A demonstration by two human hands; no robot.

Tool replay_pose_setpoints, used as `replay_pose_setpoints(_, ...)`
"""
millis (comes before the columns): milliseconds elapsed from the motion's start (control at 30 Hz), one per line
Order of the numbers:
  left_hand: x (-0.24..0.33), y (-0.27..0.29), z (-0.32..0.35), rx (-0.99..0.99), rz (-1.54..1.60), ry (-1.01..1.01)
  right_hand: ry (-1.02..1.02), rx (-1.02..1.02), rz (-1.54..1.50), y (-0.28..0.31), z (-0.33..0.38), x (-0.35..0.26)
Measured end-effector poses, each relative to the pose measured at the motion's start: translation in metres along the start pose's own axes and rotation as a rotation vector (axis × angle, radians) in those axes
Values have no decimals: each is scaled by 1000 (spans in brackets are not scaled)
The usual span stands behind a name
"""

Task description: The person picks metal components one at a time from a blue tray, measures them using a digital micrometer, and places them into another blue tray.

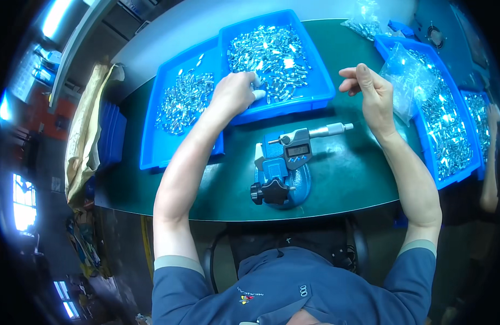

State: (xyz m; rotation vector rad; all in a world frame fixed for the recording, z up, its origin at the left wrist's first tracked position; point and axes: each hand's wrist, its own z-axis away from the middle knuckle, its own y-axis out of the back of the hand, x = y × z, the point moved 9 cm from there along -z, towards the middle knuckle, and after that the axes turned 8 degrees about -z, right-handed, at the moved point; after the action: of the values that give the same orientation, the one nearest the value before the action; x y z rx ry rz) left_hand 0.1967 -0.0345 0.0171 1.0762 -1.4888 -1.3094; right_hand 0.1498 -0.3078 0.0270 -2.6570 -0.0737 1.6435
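"What sort of place am I looking into?"

"From my remote seat I'd call it a workshop on a factory floor. I see a green worktop, blue trays heaped with small metal parts, and a digital micrometer clamped in a stand."

"Anyone else there?"

"I make out another person's arm at the right edge."

The worktop is viewed at close range, steeply from above, by a head-worn left fisheye camera, straight edges being bent toward the rim.
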Motion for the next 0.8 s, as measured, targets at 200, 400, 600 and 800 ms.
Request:
replay_pose_setpoints(200, 10, -11, -15, -56, -162, -110, -19, -36, 14, -2, 1, 4)
replay_pose_setpoints(400, 4, 10, 5, -42, 122, 19, -15, -73, 3, -8, 4, 5)
replay_pose_setpoints(600, 11, 35, 68, 81, 918, -19, -4, -82, 21, -6, 4, 2)
replay_pose_setpoints(800, 14, 13, 104, 91, 1407, -18, -14, -160, 49, -17, 6, 0)
